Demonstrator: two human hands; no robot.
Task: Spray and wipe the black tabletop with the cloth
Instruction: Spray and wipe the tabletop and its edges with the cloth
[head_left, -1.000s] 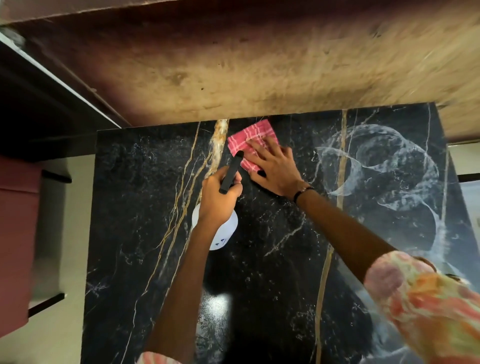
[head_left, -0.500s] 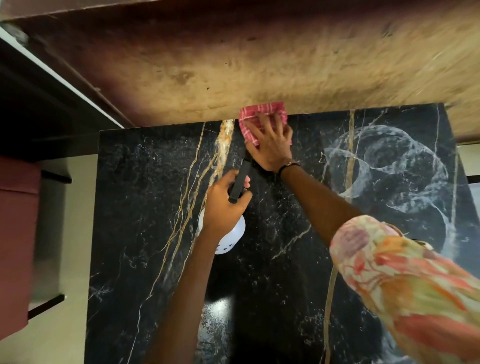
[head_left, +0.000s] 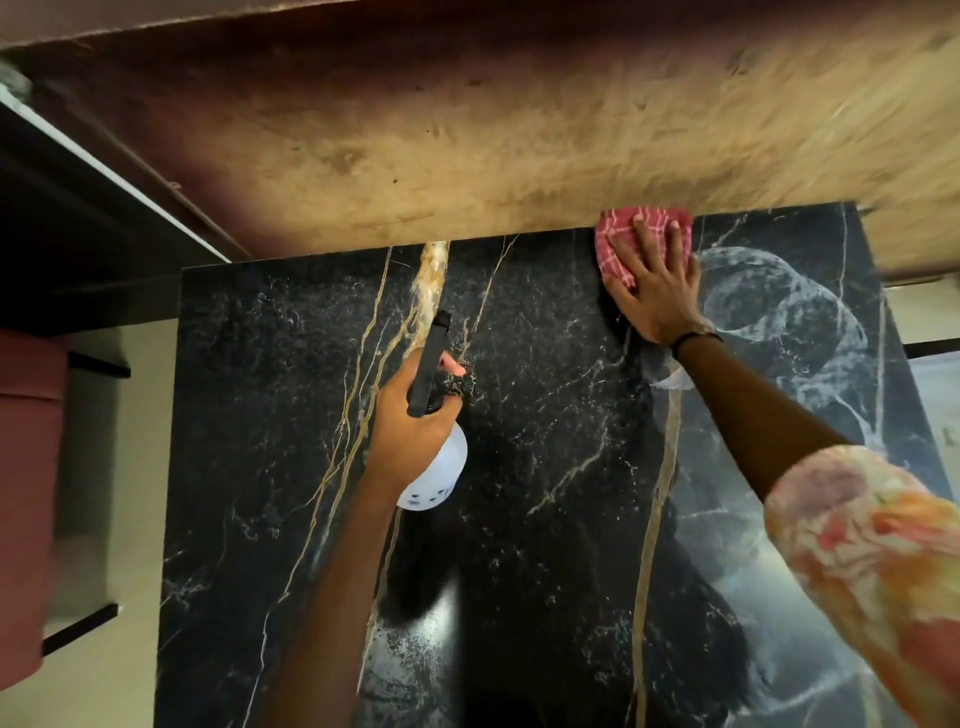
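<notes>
A: Starting at the left, how is the left hand (head_left: 410, 431) set?

B: Its forearm rises from the bottom edge, and the fingers are curled tight around the neck of the spray bottle (head_left: 434, 467), held above the black tabletop (head_left: 545, 493). The black nozzle points toward the far edge, and one fingertip shows beside it, probably on the trigger, though the trigger itself is hidden.

A: And the bottle's body?

B: Only the white lower part shows below the palm; the rest is covered by the hand.

A: Moving right?

B: The right hand (head_left: 657, 286) lies flat, fingers spread and pressing down on the cloth (head_left: 623, 236), a red checked one at the tabletop's far edge, against the tan wall (head_left: 467, 145). The arm stretches out straight, with a dark band at the wrist. Much of the cloth is under the palm. A floral sleeve (head_left: 872, 561) is cut off by the right frame edge, and pale wet swirls mark the surface beside the hand.
</notes>
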